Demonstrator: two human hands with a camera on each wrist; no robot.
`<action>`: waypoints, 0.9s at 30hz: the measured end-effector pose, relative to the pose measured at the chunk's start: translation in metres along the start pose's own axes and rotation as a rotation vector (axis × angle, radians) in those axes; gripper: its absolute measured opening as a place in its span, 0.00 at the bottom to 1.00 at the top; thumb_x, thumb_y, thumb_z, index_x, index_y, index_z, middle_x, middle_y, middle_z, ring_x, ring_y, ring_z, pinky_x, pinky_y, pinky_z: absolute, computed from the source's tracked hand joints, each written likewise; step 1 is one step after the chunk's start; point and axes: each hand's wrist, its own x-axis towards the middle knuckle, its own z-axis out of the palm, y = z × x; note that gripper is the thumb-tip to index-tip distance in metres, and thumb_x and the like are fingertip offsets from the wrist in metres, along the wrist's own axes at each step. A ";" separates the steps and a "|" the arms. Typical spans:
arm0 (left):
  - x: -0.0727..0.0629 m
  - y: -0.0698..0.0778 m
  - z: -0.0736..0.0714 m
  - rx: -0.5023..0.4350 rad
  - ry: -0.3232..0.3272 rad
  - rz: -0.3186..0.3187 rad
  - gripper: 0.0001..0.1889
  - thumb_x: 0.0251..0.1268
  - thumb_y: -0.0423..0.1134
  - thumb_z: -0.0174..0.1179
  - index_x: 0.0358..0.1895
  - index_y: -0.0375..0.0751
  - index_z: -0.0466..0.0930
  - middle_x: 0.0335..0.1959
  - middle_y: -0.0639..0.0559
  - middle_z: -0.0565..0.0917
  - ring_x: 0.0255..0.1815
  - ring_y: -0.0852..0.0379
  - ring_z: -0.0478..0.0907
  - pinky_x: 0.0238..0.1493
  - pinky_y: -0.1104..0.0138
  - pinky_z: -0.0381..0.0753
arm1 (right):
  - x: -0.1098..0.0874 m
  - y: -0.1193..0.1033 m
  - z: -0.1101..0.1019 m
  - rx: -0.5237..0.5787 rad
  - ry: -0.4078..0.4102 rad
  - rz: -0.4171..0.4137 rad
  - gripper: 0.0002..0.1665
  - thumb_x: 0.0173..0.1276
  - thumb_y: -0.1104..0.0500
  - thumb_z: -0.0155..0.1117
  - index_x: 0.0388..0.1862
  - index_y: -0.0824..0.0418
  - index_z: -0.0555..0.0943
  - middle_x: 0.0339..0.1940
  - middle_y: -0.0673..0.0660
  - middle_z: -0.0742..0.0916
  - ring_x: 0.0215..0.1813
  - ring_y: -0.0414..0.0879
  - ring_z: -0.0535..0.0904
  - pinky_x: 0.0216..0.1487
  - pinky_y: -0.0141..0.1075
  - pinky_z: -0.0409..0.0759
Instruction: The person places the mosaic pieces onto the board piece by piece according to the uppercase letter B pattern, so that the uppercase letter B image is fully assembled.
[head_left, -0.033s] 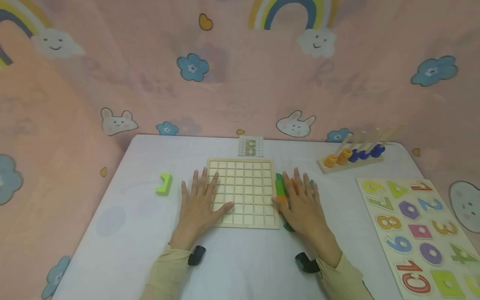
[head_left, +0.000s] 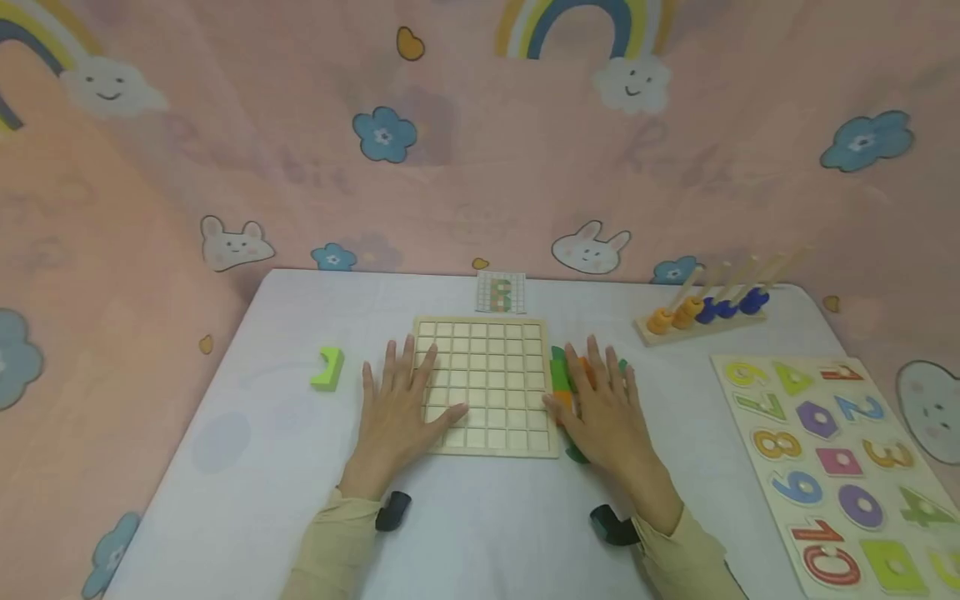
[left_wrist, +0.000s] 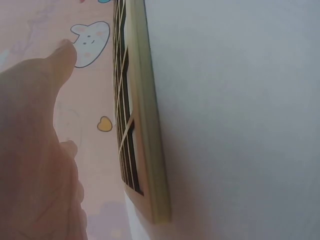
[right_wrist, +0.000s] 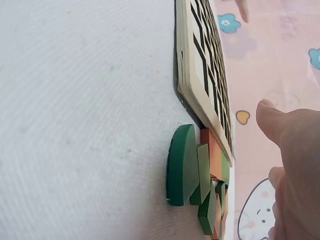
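A wooden grid board (head_left: pixel 490 377) is lying flat at the middle of a white-covered bench (head_left: pixel 247 483), its rows of square cells running side to side and its columns running straight away from the person; it is looking nearly square, so no long axis is standing out. The person's left hand (head_left: pixel 397 425) is hovering above the board's left edge, palm down, its fingers (head_left: pixel 407 365) spread apart and pointing away from the body, the thumb reaching inward over the cells. The right hand (head_left: pixel 609 417) is hovering just beyond the right edge, its fingers also spread apart and pointing forward, gripping nothing. Beneath it, orange and green pieces (head_left: pixel 560 375) are lying in a cluster along that edge, partly hidden; one green strip is pointing its long axis forward, parallel to the board's side. A light green block (head_left: pixel 335 368) is resting well apart on the left, its long axis running forward, its curved notch facing left. Behind the board, a small patterned card (head_left: pixel 501 292) is lying near the bench's far edge. At far right, a bead stand (head_left: pixel 701 329) is stretching sideways, its right end angling away, and a number puzzle board (head_left: pixel 813 467) is lying nearer the person, its numerals facing them upright.
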 end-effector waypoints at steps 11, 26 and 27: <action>-0.001 0.000 0.001 -0.006 0.010 0.005 0.54 0.68 0.77 0.52 0.89 0.56 0.43 0.91 0.46 0.38 0.91 0.40 0.30 0.86 0.32 0.29 | 0.001 0.002 -0.001 -0.006 0.000 0.007 0.51 0.81 0.33 0.53 0.90 0.53 0.47 0.91 0.65 0.43 0.89 0.71 0.35 0.86 0.71 0.34; -0.005 -0.004 -0.003 -0.085 -0.066 0.005 0.54 0.70 0.75 0.54 0.88 0.46 0.49 0.90 0.45 0.40 0.91 0.42 0.32 0.87 0.34 0.33 | 0.010 0.015 -0.006 0.099 -0.025 -0.047 0.49 0.83 0.41 0.57 0.89 0.60 0.50 0.88 0.72 0.53 0.87 0.75 0.44 0.82 0.77 0.44; -0.006 -0.006 -0.004 -0.107 -0.082 0.009 0.54 0.70 0.74 0.55 0.88 0.44 0.49 0.90 0.45 0.40 0.91 0.42 0.32 0.87 0.34 0.34 | 0.011 0.017 -0.006 0.113 -0.030 -0.049 0.47 0.83 0.43 0.56 0.89 0.61 0.51 0.88 0.73 0.54 0.87 0.74 0.46 0.82 0.77 0.45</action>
